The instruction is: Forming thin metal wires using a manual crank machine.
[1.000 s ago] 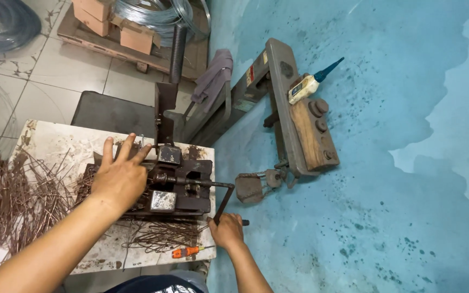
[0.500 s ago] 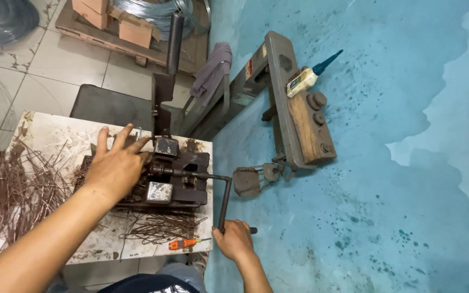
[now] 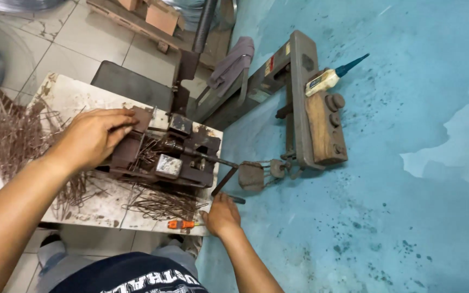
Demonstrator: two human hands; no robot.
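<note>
Your left hand lies flat over the left end of the rusty hand-cranked bending machine, fingers stretched toward its top plates and resting on the metal; it grips nothing that you can make out. The machine sits near the right edge of the worn white table, with short bent wire pieces strewn in front of it toward the near edge and a bigger heap of rusty wire pieces at the left edge. Your right hand is down at the table's near right corner, curled shut around the handle of the crank, which angles down off the right side of the machine. An orange-handled screwdriver lies on the near edge, just beside that hand. Beyond the right edge, on the blue floor, lies a grey metal frame with a wooden block and a small glue bottle on it.
</note>
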